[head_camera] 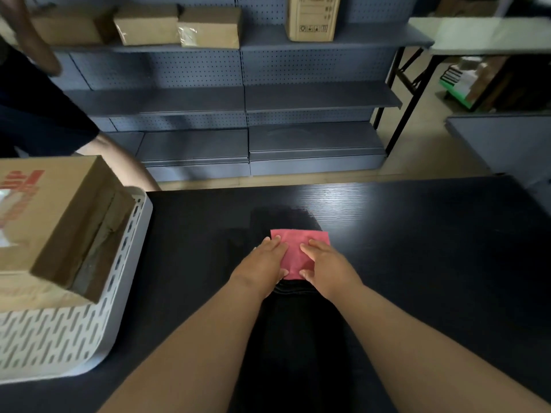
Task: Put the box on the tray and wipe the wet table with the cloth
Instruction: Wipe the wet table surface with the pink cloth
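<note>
Grey-blue pegboard shelving (244,96) along the far side, cartons (208,26) on its top shelf; beige floor (423,156); pale folding table (492,37) at right.

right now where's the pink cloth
In the head view the pink cloth lies flat on the dark table, centre frame, under the left hand and right hand, right of the white tray.

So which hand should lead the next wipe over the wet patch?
Left, probably: the left hand and right hand both press the cloth flat, but the wet patch spreads past its left edge.
</note>
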Tool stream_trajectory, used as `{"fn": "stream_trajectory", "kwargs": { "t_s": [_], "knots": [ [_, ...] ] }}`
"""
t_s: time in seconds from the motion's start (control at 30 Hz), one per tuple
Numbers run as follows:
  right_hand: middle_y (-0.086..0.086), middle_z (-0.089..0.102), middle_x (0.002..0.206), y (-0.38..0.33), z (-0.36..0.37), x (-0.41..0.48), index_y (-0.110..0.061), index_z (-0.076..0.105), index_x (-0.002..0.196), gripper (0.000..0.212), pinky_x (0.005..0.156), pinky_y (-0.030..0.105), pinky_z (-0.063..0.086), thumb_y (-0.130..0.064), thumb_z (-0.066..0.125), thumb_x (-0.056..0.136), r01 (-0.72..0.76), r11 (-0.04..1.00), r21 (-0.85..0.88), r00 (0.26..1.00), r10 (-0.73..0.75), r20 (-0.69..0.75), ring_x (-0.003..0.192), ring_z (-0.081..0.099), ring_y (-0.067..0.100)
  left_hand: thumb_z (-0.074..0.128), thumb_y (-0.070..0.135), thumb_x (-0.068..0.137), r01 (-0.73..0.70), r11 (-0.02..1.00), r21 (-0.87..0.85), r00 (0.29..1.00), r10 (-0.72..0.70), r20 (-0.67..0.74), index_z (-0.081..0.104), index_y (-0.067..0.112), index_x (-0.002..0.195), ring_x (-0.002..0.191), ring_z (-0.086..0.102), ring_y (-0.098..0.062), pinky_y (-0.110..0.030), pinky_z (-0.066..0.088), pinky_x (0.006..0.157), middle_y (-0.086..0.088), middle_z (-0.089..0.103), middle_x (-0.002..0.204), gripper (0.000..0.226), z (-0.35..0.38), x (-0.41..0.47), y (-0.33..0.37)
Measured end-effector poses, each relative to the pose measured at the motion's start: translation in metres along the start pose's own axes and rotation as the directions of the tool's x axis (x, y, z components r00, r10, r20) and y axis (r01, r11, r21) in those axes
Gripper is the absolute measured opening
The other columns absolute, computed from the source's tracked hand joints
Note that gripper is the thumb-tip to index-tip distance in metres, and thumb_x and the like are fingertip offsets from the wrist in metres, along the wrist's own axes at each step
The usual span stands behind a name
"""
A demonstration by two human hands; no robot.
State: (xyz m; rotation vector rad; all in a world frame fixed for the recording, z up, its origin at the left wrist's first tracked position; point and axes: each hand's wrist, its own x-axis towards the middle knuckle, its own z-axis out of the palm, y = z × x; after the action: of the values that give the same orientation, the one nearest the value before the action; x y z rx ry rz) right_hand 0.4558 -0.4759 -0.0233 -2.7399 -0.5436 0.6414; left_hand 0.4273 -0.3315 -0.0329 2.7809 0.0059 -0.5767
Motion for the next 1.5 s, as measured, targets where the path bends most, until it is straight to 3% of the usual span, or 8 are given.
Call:
{"fn": "stream_trajectory", "kwargs": {
  "t_s": [0.37,0.73,1.1,1.33,1.5],
  "knots": [
    [-0.005,0.015,0.162,0.002,0.062,-0.152,-0.02,0.023,0.152,0.064,0.122,0.029,0.016,-0.027,0.053,0.097,0.03,0.999,-0.016,0.999,-0.03,0.028,0.149,0.015,0.013,0.048,0.025,0.099,0.013,1.0,-0.027,1.0,-0.013,0.005,0.014,0.018,0.153,0.15,0.002,-0.017,-0.032,0.008,0.121,-0.001,0.003,0.162,0.064,0.077,-0.145,0.042],
    [0.0,0.015,0.162,-0.052,0.121,-0.229,-0.018,0.022,0.153,0.063,0.121,0.03,0.017,-0.028,0.051,0.098,0.177,0.982,-0.059,0.982,-0.173,0.078,0.15,0.011,0.016,0.046,0.029,0.1,0.089,0.996,-0.016,0.996,-0.089,-0.001,0.011,0.022,0.154,0.15,0.001,-0.013,-0.032,0.007,0.121,0.004,0.002,0.162,0.064,0.116,-0.257,0.005],
    [0.002,0.012,0.162,-0.094,0.116,-0.172,-0.017,0.018,0.153,0.064,0.12,0.036,0.024,-0.027,0.05,0.098,0.18,0.982,-0.053,0.976,-0.171,0.131,0.15,0.01,0.02,0.045,0.031,0.1,0.108,0.994,0.017,0.994,-0.108,0.012,0.009,0.023,0.154,0.149,0.002,-0.012,-0.03,0.013,0.121,0.005,0.001,0.162,0.066,0.088,-0.23,-0.048],
    [0.002,0.012,0.161,-0.132,0.096,-0.076,-0.018,0.021,0.152,0.064,0.115,0.038,0.033,-0.021,0.052,0.097,0.048,0.998,0.028,0.995,-0.051,0.087,0.149,0.015,0.021,0.045,0.028,0.1,0.067,0.993,0.098,0.997,-0.07,0.029,0.009,0.02,0.154,0.15,0.004,-0.016,-0.032,0.013,0.121,0.002,0.002,0.162,0.066,0.03,-0.149,-0.104],
    [0.001,0.019,0.159,-0.156,0.073,0.008,-0.028,0.028,0.148,0.059,0.112,0.042,0.038,-0.016,0.052,0.095,0.048,0.998,0.046,0.998,-0.05,0.041,0.144,0.027,0.022,0.047,0.024,0.1,0.063,0.992,0.112,0.997,-0.067,0.03,0.011,0.019,0.154,0.15,0.006,-0.019,-0.034,0.015,0.121,0.0,0.004,0.162,0.065,-0.014,-0.074,-0.142]
  ]
}}
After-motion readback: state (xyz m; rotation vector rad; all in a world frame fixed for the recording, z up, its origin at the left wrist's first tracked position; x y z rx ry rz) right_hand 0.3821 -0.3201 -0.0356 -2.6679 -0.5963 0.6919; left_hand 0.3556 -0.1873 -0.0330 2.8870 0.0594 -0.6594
